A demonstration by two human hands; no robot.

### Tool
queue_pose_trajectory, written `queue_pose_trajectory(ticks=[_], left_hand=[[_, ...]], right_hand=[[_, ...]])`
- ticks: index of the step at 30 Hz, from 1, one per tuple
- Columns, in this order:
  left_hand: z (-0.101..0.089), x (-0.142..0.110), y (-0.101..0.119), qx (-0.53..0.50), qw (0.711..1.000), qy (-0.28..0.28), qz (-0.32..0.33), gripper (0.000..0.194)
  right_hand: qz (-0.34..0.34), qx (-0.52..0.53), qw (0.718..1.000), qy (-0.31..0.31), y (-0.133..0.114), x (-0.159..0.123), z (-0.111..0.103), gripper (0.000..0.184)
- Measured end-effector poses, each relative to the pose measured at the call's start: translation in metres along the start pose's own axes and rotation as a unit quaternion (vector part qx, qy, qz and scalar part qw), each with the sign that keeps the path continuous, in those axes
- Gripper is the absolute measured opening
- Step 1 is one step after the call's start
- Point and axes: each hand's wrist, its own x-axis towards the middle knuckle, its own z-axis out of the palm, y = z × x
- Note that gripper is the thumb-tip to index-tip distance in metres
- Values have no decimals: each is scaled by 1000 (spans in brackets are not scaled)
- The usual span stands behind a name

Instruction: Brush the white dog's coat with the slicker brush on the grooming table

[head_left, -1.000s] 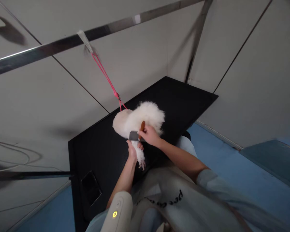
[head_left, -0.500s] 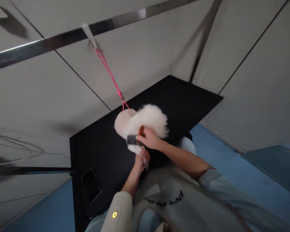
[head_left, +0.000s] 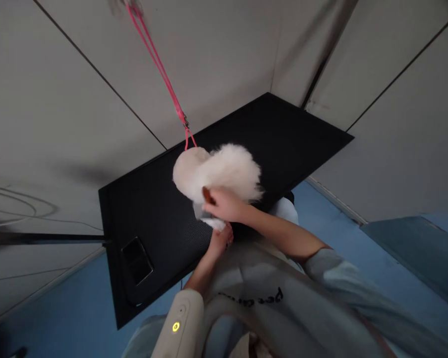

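Farther down the white leg (head_left: 217, 224) than half a second ago, the brush (head_left: 208, 195) has come closer to the left hand (head_left: 221, 237). From where I'm standing, the right hand (head_left: 229, 205) has its fingers curled round the brown handle; the left's are wrapped about the leg's end, hiding the foot. If the bristles snag, I'd expect the leg to jerk, and they could then scrape those left fingers, so near below. The fluffy animal (head_left: 233, 171) is on the black surface (head_left: 276, 129), its pink cord (head_left: 160, 67) drawn straight; a lurch might make that tug. A phone (head_left: 137, 261) lies well apart.
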Motion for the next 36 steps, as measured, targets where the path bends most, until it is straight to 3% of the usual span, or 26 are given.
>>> queue_pose_trajectory(ticks=[2,5,9,10,13,14,17,18,20,22,25,28,31,33,36], left_hand=[[4,-3,-5,30,999,25,0,31],[13,-7,-9,52,997,63,9,32],[24,-8,-10,78,993,89,22,36],[26,-8,-9,81,992,90,25,36],[27,-10,-5,95,991,82,41,33],[26,-12,-4,105,991,74,43,33],[18,-20,-4,131,990,42,26,34],[14,-23,-5,128,991,32,11,35],[7,-29,-8,97,995,14,-26,37],[1,-35,-10,48,997,-4,-57,40],[-7,-41,-10,-9,996,-34,-76,44],[-15,-45,-9,-41,994,-62,-79,45],[-25,-47,-8,-78,986,-114,-94,45],[-32,-49,-7,-108,977,-155,-104,43],[-40,-53,-2,-144,963,-200,-111,38]], right_hand=[[28,-62,994,-91,-12,6,-2,15],[39,-152,987,-40,-26,10,-1,27],[21,-186,969,-162,-33,12,6,26],[33,-189,967,-166,-33,13,7,27],[50,-207,976,-41,-29,14,5,32],[38,-205,978,-19,-27,12,3,31],[33,-153,987,-42,-17,1,-2,25],[47,-133,990,-27,-12,-4,-3,24],[66,-94,991,63,-2,-14,-2,22],[46,-32,991,120,10,-25,3,18],[53,70,989,121,27,-40,19,9],[77,98,971,206,43,-52,35,10],[54,190,967,158,52,-60,44,19],[84,246,957,130,57,-63,48,24],[113,297,931,179,66,-66,55,28]])
